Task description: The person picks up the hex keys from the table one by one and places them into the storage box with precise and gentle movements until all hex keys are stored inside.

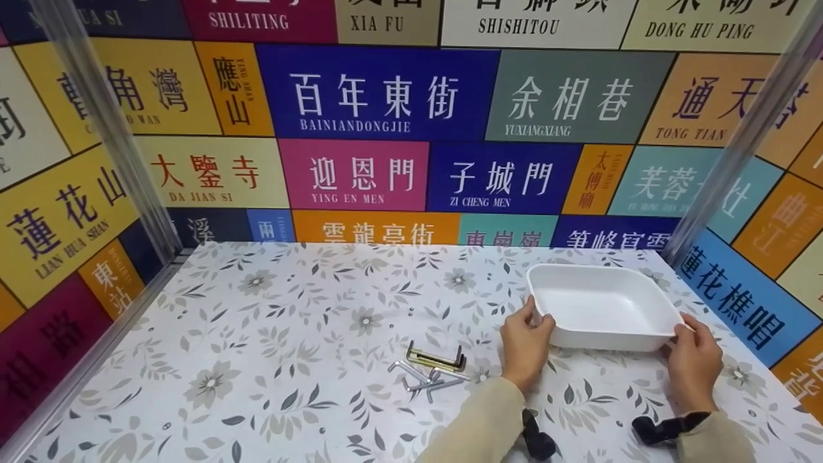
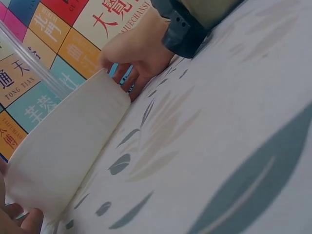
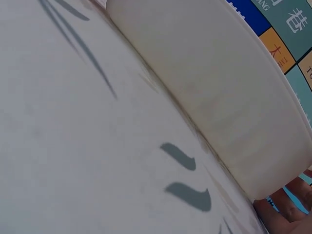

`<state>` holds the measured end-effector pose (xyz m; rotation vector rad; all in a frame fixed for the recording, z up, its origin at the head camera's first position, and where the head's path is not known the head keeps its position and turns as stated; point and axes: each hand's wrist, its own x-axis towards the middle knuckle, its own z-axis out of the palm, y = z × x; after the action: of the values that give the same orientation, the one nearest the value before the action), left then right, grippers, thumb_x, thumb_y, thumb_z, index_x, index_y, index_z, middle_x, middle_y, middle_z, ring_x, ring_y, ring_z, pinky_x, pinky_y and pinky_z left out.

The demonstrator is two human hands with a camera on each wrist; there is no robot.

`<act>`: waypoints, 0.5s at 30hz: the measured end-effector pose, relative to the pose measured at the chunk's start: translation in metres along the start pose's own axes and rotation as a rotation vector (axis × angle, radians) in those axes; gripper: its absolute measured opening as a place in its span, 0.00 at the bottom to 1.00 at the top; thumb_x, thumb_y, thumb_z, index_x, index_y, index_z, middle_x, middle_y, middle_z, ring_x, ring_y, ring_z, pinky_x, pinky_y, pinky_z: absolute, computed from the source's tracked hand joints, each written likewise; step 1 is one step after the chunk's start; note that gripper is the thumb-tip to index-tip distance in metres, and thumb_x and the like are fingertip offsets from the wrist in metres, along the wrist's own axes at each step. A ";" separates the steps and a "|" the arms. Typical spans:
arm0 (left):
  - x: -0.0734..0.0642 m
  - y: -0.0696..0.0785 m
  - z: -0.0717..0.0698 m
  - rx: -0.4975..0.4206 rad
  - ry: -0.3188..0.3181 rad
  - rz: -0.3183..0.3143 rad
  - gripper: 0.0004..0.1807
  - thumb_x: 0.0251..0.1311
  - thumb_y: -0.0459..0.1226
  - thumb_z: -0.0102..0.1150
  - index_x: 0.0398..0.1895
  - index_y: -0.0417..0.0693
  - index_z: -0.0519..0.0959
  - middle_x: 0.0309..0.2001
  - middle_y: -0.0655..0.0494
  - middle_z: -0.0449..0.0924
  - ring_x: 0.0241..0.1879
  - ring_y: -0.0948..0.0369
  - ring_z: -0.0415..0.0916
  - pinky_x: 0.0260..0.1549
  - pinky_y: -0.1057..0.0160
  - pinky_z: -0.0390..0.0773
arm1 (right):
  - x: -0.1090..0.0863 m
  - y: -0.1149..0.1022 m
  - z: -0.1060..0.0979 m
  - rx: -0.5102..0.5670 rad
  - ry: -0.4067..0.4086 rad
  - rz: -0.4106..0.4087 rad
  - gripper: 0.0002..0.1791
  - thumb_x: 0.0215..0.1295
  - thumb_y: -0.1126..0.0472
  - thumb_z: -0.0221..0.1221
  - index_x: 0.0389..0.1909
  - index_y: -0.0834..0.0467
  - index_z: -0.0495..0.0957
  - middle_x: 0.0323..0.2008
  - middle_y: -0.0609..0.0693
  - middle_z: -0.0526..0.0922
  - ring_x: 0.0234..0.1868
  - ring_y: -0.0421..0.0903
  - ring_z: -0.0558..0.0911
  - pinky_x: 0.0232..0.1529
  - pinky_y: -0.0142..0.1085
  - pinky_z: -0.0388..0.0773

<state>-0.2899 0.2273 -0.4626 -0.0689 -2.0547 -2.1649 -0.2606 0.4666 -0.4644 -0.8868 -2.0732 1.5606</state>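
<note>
A shallow white plastic tray (image 1: 604,308) with rounded corners stands at the table's right side, with nothing inside it. My left hand (image 1: 526,347) grips its left end, thumb on the near side. At its right end my right hand (image 1: 694,366) holds the near corner. In the left wrist view the tray's side wall (image 2: 73,146) meets the tabletop, with the right hand (image 2: 139,56) at its far end. The right wrist view shows the same wall (image 3: 214,92) and part of the right hand's fingers (image 3: 290,207). Left of the left hand lie several L-shaped hex keys (image 1: 429,386), silver and brass-coloured.
A white cloth with grey flowers and leaves (image 1: 257,334) covers the table. Behind it rises a wall of coloured panels with lettering (image 1: 379,96). Metal posts (image 1: 726,138) stand at the table's back corners. Black straps (image 1: 669,427) sit on both wrists.
</note>
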 end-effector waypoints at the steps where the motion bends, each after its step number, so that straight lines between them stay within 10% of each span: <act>1: 0.001 0.001 -0.001 0.015 0.011 -0.002 0.29 0.56 0.35 0.63 0.63 0.40 0.78 0.65 0.52 0.78 0.62 0.62 0.78 0.58 0.67 0.79 | -0.001 -0.001 0.002 0.012 -0.003 0.003 0.29 0.80 0.48 0.36 0.80 0.41 0.54 0.80 0.47 0.56 0.78 0.47 0.64 0.76 0.41 0.64; 15: 0.014 0.007 -0.028 0.108 0.125 0.036 0.27 0.49 0.34 0.64 0.57 0.37 0.82 0.52 0.46 0.87 0.52 0.57 0.85 0.52 0.61 0.84 | -0.021 -0.004 0.022 -0.133 0.001 -0.160 0.31 0.78 0.50 0.34 0.79 0.50 0.57 0.76 0.56 0.65 0.74 0.55 0.68 0.74 0.48 0.66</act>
<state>-0.3010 0.1984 -0.4557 0.0410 -2.0786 -1.9807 -0.2601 0.4359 -0.4659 -0.7454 -2.2085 1.3533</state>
